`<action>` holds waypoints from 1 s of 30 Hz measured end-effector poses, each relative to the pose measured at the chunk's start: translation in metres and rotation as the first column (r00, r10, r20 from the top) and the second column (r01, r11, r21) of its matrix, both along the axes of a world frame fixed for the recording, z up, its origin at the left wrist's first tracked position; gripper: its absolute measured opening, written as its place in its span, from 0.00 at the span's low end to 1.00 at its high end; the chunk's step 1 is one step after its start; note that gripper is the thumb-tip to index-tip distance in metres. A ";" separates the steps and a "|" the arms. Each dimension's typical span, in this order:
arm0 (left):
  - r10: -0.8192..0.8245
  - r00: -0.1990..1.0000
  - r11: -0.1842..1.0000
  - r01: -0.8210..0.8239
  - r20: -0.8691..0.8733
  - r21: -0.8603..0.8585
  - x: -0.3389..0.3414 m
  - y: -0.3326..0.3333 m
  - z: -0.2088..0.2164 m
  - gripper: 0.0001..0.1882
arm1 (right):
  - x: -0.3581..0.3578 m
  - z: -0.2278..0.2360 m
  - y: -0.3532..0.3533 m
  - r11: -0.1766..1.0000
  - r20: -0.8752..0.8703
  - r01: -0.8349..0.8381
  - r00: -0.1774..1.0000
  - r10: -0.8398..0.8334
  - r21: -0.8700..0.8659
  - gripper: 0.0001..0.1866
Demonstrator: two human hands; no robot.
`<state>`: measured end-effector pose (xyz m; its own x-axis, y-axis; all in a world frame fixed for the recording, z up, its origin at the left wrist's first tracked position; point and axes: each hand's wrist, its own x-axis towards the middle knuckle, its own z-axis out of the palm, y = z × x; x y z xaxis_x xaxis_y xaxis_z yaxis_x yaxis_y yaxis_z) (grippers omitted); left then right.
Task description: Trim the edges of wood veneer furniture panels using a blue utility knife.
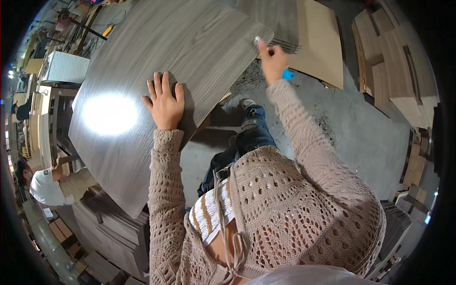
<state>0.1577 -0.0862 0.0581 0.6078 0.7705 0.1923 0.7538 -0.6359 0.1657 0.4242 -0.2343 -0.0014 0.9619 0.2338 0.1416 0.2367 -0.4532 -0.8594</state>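
A large grey wood-grain board (pixel 209 42) lies flat in front of me, with a bright light reflection on its left part. My left hand (pixel 165 102) rests palm down on it near the edge closest to me, fingers spread. At the board's far right corner, my right hand (pixel 273 61) is closed, its thumb stretched toward the edge. A small whitish piece (pixel 258 39) shows at the thumb tip; its kind is too small to make out. A blue band (pixel 288 74) circles my right wrist.
Stacked grey boards (pixel 273 19) and a tan panel (pixel 316 42) lie beyond the right corner. Wood-tone panels (pixel 394 61) are piled at far right. More grey boards (pixel 111 223) stand at lower left, near another person (pixel 47 185). Dark debris (pixel 325 128) litters the concrete floor.
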 end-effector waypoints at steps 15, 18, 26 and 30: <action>0.629 0.756 0.748 -0.652 0.184 0.122 -0.270 0.026 -0.027 0.24 | -0.101 -0.004 -0.020 0.914 0.086 -0.399 0.915 0.393 0.075 0.24; 0.987 0.128 0.132 -0.990 -0.095 0.039 -0.349 -0.010 0.005 0.38 | -0.104 -0.014 -0.019 0.926 0.054 -0.376 0.926 0.375 0.014 0.26; 0.958 0.282 0.274 -0.842 0.054 -0.465 -0.435 -0.066 -0.037 0.43 | -0.082 -0.022 -0.003 0.898 -0.009 -0.429 0.902 0.432 0.092 0.27; 0.913 0.380 0.396 -0.741 0.147 -0.542 -0.405 -0.097 -0.051 0.39 | -0.022 0.000 0.048 0.835 -0.037 -0.548 0.835 0.549 0.045 0.27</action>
<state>-0.2469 -0.1833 0.0068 -0.4466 0.8786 -0.1691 0.6663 0.4527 0.5925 0.4025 -0.1864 -0.0012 0.6827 0.7213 0.1165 0.3981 -0.2334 -0.8872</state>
